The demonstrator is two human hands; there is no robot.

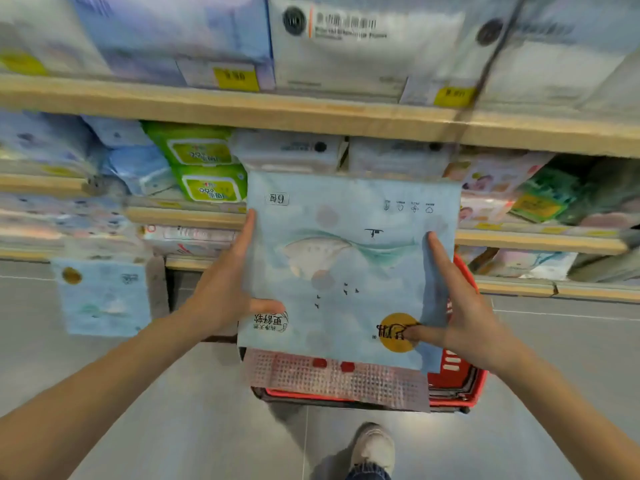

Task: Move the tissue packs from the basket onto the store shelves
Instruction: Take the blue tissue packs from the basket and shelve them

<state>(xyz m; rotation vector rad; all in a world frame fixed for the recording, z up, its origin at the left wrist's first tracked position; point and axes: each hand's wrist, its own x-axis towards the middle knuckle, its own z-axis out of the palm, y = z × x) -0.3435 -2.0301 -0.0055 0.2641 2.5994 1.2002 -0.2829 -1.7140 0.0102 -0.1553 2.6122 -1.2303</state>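
Across the upper half of the view, store shelves (311, 116): wooden-edged boards in tiers, packed with soft paper goods, much of it blurred. Below them, grey floor (194, 427).

Between shelves and camera, held up in the air just above the basket: one tissue pack (349, 258). Large and flat, wrapped in pale blue film, print upside down to the camera. White-and-teal wave picture in the middle, small dark bird shapes under it, an orange disc at the lower right corner, a boxed "6" near the upper left.

Under it, one red basket (457, 379) on the floor, with one pink-and-white dotted pack (339, 379) lying across its top. At the left, by the lowest shelf, one more pale blue pack (102, 299) of similar print, blurred. On a middle shelf, two green packs (204, 171), one stacked on the other.

Two hands: left hand (225, 292) flat against the tissue pack's left side, right hand (460, 317) against its right side. Fingers straight, thumbs laid over the front face, clamping the pack between them.

On the top board, two yellow price tags (235, 77). At the bottom edge, one pale shoe (375, 445).
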